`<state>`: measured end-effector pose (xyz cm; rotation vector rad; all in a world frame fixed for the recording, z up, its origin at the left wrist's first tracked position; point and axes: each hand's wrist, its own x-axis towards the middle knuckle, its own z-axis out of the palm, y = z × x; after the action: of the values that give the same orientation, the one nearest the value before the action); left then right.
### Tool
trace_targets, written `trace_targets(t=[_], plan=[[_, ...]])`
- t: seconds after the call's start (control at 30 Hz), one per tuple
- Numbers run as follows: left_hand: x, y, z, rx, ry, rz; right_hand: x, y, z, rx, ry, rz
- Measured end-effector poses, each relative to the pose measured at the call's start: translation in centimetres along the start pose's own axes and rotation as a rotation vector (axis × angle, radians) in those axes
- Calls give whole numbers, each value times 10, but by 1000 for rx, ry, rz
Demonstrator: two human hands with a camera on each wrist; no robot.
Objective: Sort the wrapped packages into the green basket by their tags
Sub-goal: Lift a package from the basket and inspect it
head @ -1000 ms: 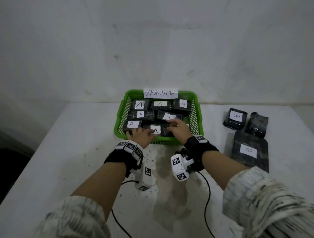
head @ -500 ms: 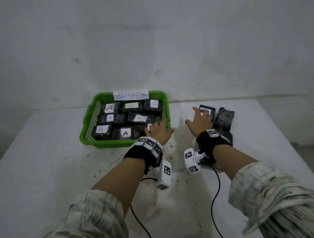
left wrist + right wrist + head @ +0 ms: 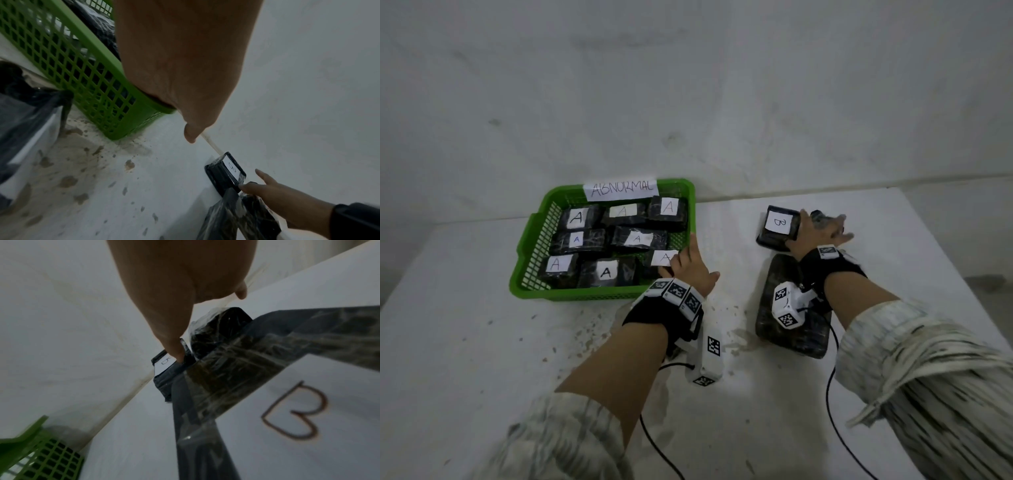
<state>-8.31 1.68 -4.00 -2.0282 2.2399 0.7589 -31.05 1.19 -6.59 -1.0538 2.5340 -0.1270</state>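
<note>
The green basket labelled ABNORMAL holds several black wrapped packages tagged A. My left hand rests on its near right corner, palm on the rim, fingers relaxed and holding nothing. To the right lie a small package tagged B, a crinkly dark package beside it, and a large flat package whose B tag shows in the right wrist view. My right hand is spread over the crinkly package, with its thumb touching the small B package's edge. That hand grips nothing.
The white table meets a pale wall close behind the basket and packages. Brown stains and crumbs mark the table between my wrists. Cables trail from both wrist cameras toward me. The table's right edge runs near the packages.
Both hands came off the A packages in the basket. My right hand swung right onto the B-tagged group; my left hand slid to the basket's right corner. The head view turned right.
</note>
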Motion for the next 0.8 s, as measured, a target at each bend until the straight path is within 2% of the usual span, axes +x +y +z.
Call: trace_targets(t=[0.1,0.27,0.37,0.43,0.5,0.57,0.63,0.7,0.8], plan=[[0,1,-2,2,-16,-2,7,9,7,48,-23,-29],[0,1,-7,3,-66,-3,-7,-1,-1,344,127,-40],[0,1,-13,-37,-122,-13,-16,-12,-8,497,276,-200],[0,-1,-17,-86,-159,-18,-24,-22,-12,765,282,-347],[1,-3,-24,-167,-145,-17,-34,-35,-16,1060,173,-379],[4,-7,-31,-257,-97,-4,-46,-49,-20,1308,15,-293],[8,-12,-40,-366,-59,26,-59,-59,-20,1564,-219,-166],[11,-18,-47,-530,-47,73,-74,-65,-17,1647,-468,-88],[8,-30,-61,-782,-59,112,-95,-73,-9,1603,-650,-49]])
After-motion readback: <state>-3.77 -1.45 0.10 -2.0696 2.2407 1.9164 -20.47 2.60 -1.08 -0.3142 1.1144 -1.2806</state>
